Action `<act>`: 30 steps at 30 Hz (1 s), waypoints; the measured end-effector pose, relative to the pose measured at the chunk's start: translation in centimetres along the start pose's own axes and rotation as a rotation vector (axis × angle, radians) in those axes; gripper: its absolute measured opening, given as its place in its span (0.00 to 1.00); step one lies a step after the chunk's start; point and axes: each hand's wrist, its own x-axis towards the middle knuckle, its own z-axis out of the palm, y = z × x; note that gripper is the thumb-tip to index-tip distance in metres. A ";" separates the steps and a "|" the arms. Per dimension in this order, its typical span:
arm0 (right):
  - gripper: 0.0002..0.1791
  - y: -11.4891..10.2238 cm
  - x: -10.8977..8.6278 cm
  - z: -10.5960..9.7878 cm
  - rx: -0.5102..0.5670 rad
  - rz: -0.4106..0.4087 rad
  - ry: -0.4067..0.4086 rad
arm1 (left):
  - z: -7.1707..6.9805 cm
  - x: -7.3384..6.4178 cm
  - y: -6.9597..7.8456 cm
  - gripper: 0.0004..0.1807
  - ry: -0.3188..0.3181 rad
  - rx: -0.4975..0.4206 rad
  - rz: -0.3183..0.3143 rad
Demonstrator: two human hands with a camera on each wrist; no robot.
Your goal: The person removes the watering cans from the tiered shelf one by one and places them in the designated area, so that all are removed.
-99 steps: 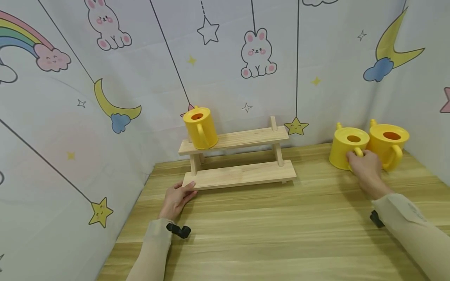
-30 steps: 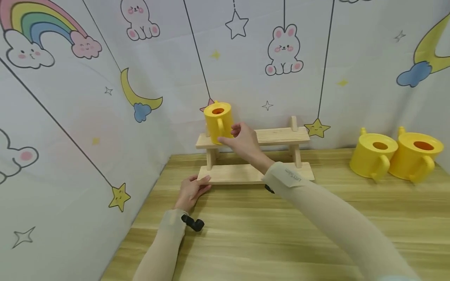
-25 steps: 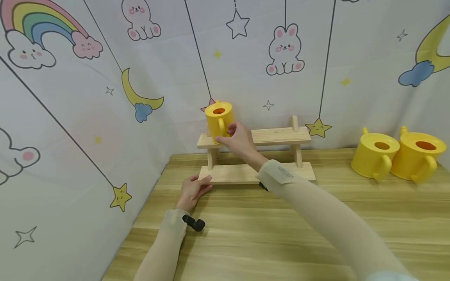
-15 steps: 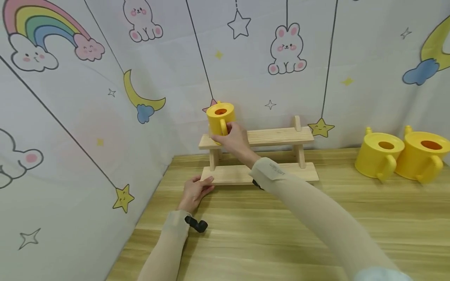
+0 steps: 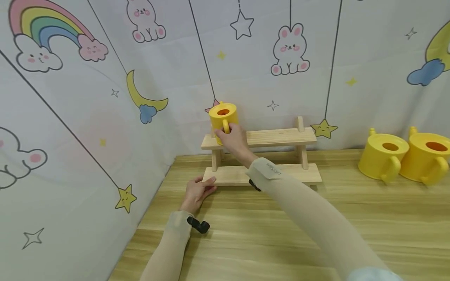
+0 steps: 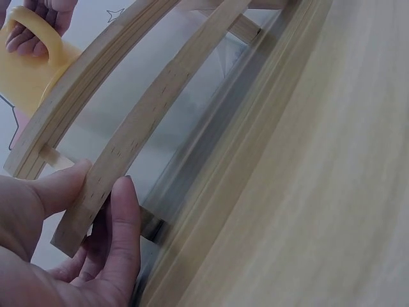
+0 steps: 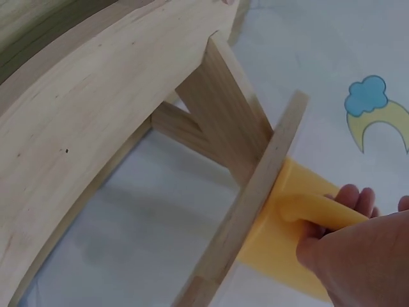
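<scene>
A yellow watering can (image 5: 216,123) stands upright at the left end of the upper board of a two-tier wooden shelf (image 5: 281,136). My right hand (image 5: 234,141) holds the can by its handle (image 7: 323,210), thumb and fingers curled around it in the right wrist view. The can's base rests against the upper board (image 7: 259,198). Lower down, my left hand (image 5: 197,191) pinches the left end of the lower board (image 6: 137,128), thumb on top and fingers beneath. Part of the lower board is hidden behind the right forearm.
Two more yellow watering cans, one nearer (image 5: 381,158) and one farther right (image 5: 423,162), stand side by side on the wooden table (image 5: 267,230), handles facing me. Behind the shelf hangs a white cloth (image 5: 253,86) printed with rabbits, stars and moons.
My right hand has left the cans at the right, crossed to the shelf and closed around the upper can's handle. My left hand stays on the lower board. The head view has turned left.
</scene>
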 end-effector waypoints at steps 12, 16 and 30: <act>0.18 0.4 0.5 0.3 0.104 0.025 0.023 | -0.1 0.1 -0.1 0.30 -0.014 0.007 -0.009; 0.19 0.4 0.7 0.3 0.104 0.021 0.079 | -0.2 0.1 0.0 0.31 -0.017 0.002 -0.002; 0.22 1.0 0.7 0.0 0.085 0.010 0.189 | -0.2 -0.2 0.2 0.31 -0.024 -0.002 -0.005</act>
